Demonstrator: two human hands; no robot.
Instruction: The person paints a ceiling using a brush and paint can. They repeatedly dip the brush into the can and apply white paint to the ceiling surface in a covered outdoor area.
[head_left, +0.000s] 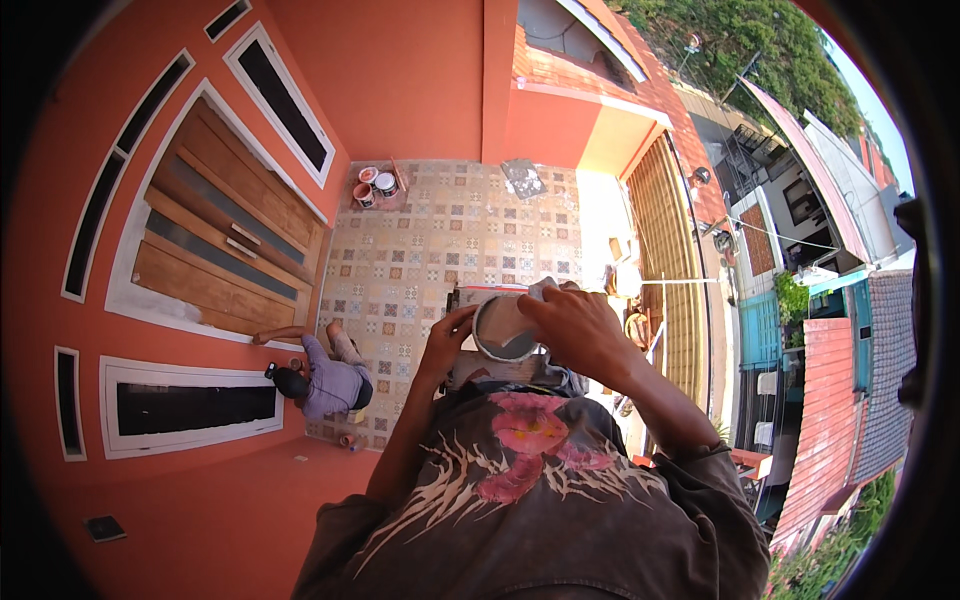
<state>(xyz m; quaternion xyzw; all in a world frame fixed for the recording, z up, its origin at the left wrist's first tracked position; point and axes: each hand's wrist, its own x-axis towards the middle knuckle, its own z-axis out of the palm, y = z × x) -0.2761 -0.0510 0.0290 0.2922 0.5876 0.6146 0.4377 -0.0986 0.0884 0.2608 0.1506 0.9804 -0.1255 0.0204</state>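
Note:
A round grey bucket (511,356) stands close in front of my dark printed shirt, with greyish contents showing inside. My left hand (448,342) is closed against the left side of its rim, fingers curled. My right hand (578,328) reaches over the bucket's right side, fingers bent. A crumpled whitish piece (543,289), cloth-like, shows at its fingertips; the rest of what it grips is hidden by the hand. A flat brownish shape lies across the bucket's opening below these fingers, and I cannot tell what it is. Beneath the bucket is a partly hidden support with a red edge.
Far below, patterned floor tiles (440,225) spread out. Paint buckets (375,187) and a stained grey sheet (523,179) lie by the far wall. At left, another person (335,380) reaches toward the wooden door (215,235). A slatted bamboo-like screen (665,240) is at right.

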